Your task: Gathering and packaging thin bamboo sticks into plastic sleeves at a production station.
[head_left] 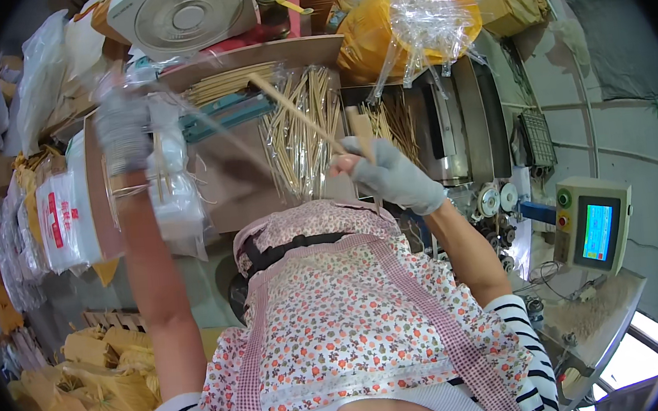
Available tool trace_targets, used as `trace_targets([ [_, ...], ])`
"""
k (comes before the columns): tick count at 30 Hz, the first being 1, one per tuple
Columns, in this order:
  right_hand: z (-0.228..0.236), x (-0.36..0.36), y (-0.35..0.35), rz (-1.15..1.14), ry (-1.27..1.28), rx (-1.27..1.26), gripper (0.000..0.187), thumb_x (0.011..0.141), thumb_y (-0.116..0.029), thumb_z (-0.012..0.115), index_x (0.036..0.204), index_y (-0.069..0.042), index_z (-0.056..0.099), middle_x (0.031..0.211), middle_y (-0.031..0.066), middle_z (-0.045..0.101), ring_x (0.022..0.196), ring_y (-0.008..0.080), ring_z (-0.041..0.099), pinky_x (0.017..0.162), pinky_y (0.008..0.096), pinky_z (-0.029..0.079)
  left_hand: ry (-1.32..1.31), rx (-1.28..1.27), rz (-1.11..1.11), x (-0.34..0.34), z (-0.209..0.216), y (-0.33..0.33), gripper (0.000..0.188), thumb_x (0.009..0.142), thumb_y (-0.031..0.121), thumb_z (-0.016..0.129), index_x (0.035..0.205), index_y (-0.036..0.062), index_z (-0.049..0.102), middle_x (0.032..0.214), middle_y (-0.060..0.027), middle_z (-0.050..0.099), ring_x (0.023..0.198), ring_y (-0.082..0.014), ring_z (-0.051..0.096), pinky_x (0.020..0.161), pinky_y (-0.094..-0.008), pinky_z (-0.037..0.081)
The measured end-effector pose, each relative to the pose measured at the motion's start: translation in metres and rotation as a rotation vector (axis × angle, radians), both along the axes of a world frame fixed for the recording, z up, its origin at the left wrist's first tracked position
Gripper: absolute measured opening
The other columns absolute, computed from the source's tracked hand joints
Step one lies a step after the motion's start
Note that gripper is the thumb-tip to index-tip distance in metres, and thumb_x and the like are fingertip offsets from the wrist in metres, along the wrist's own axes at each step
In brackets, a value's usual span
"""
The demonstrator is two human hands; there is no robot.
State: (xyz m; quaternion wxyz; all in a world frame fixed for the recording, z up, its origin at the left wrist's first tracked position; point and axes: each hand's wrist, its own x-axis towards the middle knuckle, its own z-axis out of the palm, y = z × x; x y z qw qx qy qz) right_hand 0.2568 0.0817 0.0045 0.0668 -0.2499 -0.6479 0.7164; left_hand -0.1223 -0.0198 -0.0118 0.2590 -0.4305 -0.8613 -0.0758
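My right hand (397,176), in a pale grey glove, is closed around light wooden sticks in front of my apron. One long wooden stick (297,110) slants up and left from the fingers, and a thicker wooden piece (361,128) stands up beside it. My left hand (123,129), gloved too, is raised at the left and smeared by motion, so its fingers and anything in them cannot be made out. A blurred, see-through streak crosses between the hands. Beyond them lies a pile of sticks in clear wrappers (303,129) on a brown board.
A teal long-bodied tool (227,117) lies left of the pile. Clear plastic bags (173,172) are near my left forearm. A yellow bag (426,17) of clear sleeves sits at the back. At the right are a metal machine (493,203) and a control screen (597,229).
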Motion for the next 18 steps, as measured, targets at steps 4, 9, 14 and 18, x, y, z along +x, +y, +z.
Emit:
trace_targets([
  [4,0.0,0.034,0.013,-0.161,0.04,-0.283,0.038,0.087,-0.035,0.054,0.098,0.001,0.058,0.054,-0.004,0.037,0.047,0.0053,0.036,0.044,0.0206,0.026,-1.508,1.262,-0.062,-0.062,-0.002,-0.049,0.012,0.085,0.021,0.056,0.084,0.0098,0.056,0.067,0.001,0.051,0.051,-0.0092,0.044,0.047,-0.0232,0.036],
  [9,-0.017,0.046,0.01,-0.248,0.289,-0.475,0.039,0.09,-0.033,0.049,0.103,0.003,0.057,0.055,-0.0017,0.042,0.048,0.0081,0.037,0.047,0.0215,0.029,-1.575,1.108,-0.006,-0.005,-0.006,-0.045,0.01,0.086,0.022,0.056,0.084,0.0128,0.053,0.064,0.0037,0.049,0.043,-0.0066,0.037,0.04,-0.0225,0.029],
  [14,-0.029,0.049,0.009,-0.234,0.405,-0.62,0.037,0.091,-0.03,0.045,0.103,0.003,0.056,0.054,-0.0022,0.042,0.047,0.0084,0.036,0.047,0.0219,0.029,-1.705,1.101,-0.088,-0.009,-0.042,-0.046,0.012,0.086,0.022,0.056,0.087,0.0112,0.053,0.065,0.0015,0.049,0.042,-0.0072,0.036,0.038,-0.0234,0.027],
  [18,-0.035,0.059,0.014,-0.279,0.504,-0.74,0.035,0.09,-0.028,0.045,0.103,0.003,0.056,0.052,-0.0024,0.04,0.046,0.0083,0.034,0.046,0.0224,0.029,-1.797,1.029,0.034,0.056,-0.003,0.009,0.01,0.089,0.021,0.051,0.086,0.0114,0.051,0.065,0.0028,0.044,0.043,-0.0066,0.033,0.039,-0.0226,0.028],
])
